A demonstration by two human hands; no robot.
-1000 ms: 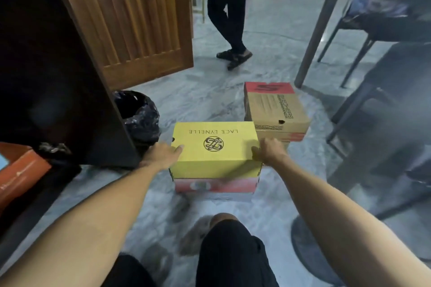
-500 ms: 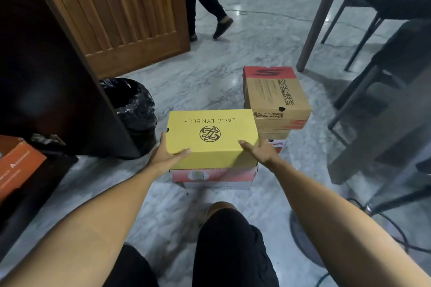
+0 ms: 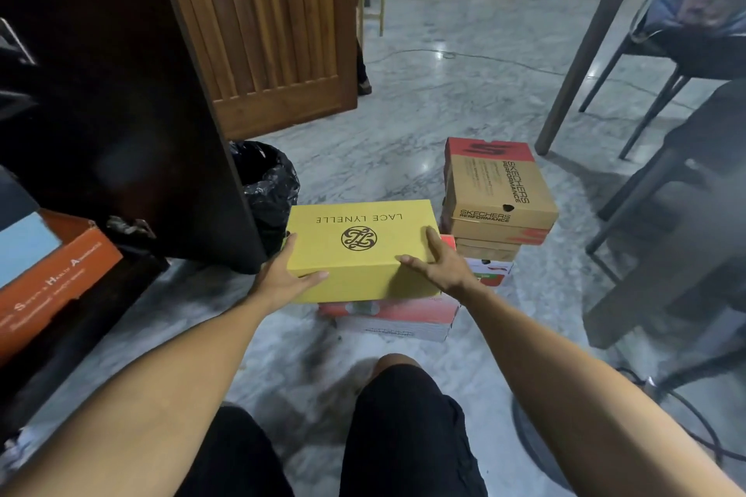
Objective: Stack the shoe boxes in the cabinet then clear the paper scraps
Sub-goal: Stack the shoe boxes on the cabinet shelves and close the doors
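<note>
Both hands, left (image 3: 283, 279) and right (image 3: 443, 265), clasp the yellow box (image 3: 360, 247) atop the red box (image 3: 393, 316); next, we judge, lift it left into the cabinet (image 3: 105, 101).

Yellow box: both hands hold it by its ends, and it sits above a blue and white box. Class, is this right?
Not quite. The head view shows the left hand and right hand on the yellow box, but the box below is red and white, not blue.

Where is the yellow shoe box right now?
Centre of the head view: the yellow shoe box sits atop a red-and-white box, between both hands, right of the black bin bag.
</note>
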